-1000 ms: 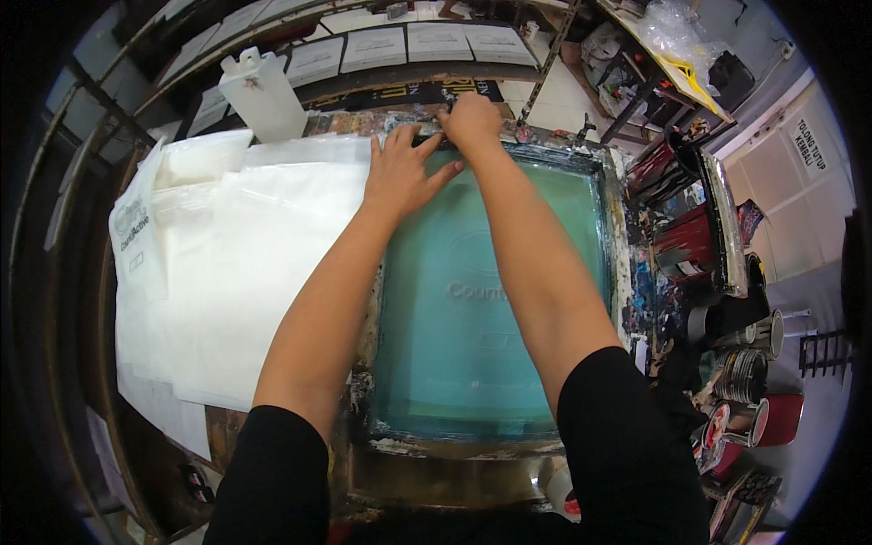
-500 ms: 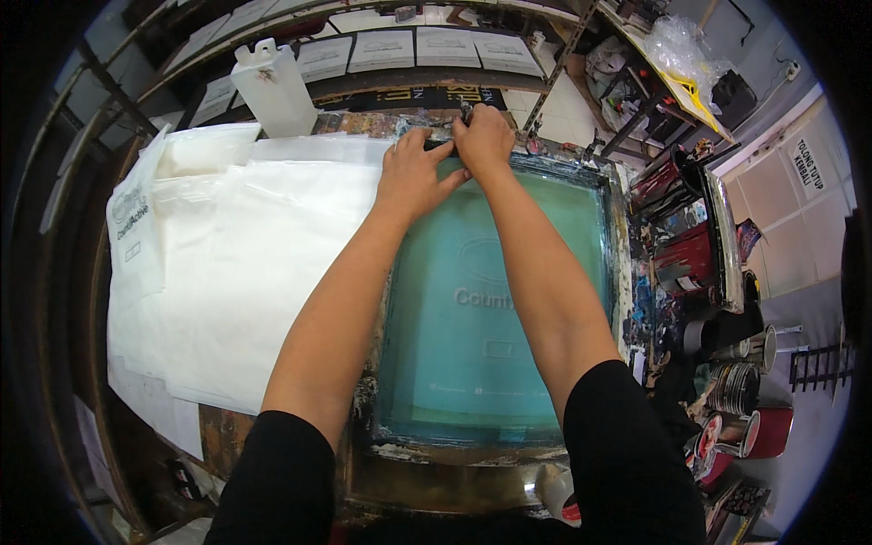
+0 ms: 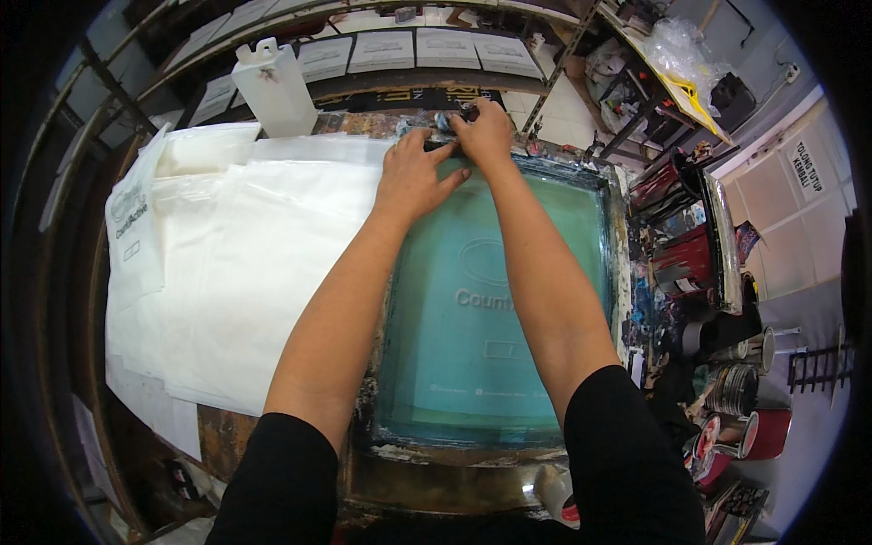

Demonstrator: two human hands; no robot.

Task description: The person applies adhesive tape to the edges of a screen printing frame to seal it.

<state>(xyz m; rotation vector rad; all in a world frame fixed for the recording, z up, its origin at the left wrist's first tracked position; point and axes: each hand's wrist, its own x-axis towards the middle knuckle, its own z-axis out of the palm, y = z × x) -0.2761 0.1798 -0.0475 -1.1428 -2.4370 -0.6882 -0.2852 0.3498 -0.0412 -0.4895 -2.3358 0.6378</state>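
Note:
A screen printing frame (image 3: 509, 363) with teal-green mesh lies flat before me, pale lettering and outlines showing on it. At its far edge my left hand (image 3: 415, 177) curls its fingers over the frame's bar, the thumb stretched out over the mesh. Just to the right, my right hand (image 3: 484, 138) closes its fingers round a dark, ink-stained clamp part (image 3: 470, 113) at the far bar. The fingers partly hide that part. My right forearm crosses above the mesh and covers some of the printed design.
White sheets (image 3: 254, 282) lie stacked left of the frame; a translucent plastic bottle (image 3: 272, 89) stands behind them. Printed sheets (image 3: 381, 50) line a rack beyond the table. Ink-stained cans (image 3: 683, 259) crowd the right side. A cluttered shelf (image 3: 677, 77) stands at far right.
My right hand's fingers have turned and shifted slightly at the clamp part, showing more of it. My left hand stays at the far bar, almost unmoved. The frame looks unchanged.

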